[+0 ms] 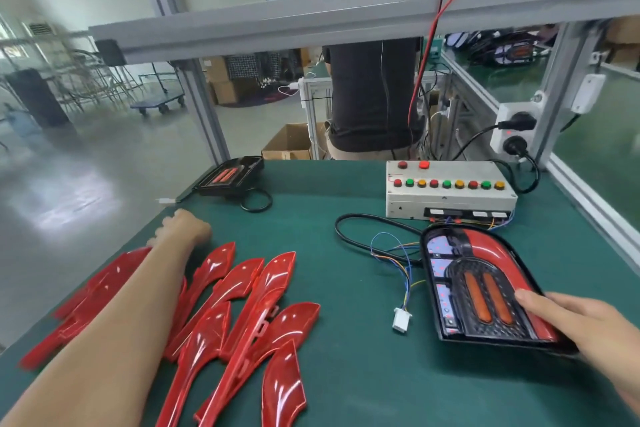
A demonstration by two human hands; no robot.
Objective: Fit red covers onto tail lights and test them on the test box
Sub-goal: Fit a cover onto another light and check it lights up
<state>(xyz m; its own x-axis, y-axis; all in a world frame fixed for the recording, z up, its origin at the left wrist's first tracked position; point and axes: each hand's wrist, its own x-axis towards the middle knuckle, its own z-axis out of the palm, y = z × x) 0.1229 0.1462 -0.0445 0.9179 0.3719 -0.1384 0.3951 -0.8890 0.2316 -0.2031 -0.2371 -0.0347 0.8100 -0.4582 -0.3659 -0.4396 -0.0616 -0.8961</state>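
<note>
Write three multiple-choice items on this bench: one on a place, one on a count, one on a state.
1. Where is the test box?
A. far right of the table
B. near left corner
C. on the shelf

2. How many green buttons does its long row show?
A. one
B. three
C. six

3. The white plug is
A. in the box
B. loose on the mat
C. in the left hand

Key: 1 A, it sits behind the tail light under the right hand; 2 B, three show; 3 B, it lies unconnected, far from the left hand.
</note>
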